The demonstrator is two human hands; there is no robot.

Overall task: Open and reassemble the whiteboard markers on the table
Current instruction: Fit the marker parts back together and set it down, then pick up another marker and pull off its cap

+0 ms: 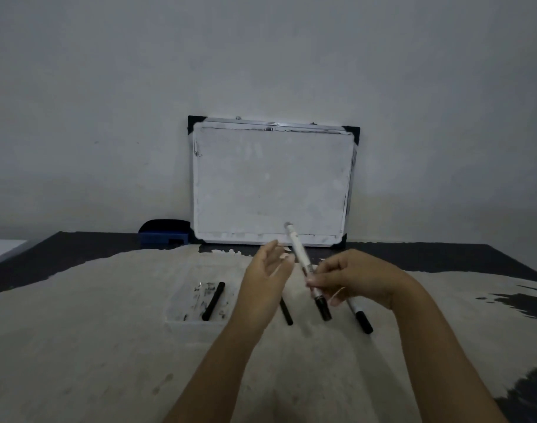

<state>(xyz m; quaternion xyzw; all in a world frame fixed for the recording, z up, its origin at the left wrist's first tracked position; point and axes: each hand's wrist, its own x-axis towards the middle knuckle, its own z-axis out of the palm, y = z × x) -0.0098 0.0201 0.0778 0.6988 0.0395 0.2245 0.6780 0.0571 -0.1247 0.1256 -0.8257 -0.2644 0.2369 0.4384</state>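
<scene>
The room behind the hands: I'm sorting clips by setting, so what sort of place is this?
Probably a plain home or office desk set up for marker work: a small whiteboard leans on a bare wall, a blue eraser sits beside it, and a stained cloth covers the table.

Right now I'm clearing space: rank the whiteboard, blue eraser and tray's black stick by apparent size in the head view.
1. whiteboard
2. blue eraser
3. black stick; the stick lies nearer, so this last order is unsure.

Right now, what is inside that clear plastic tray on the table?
The clear plastic tray holds one slim black stick, likely a marker part, plus black ink smudges. The left hand covers its right end, so anything there is hidden.
</scene>
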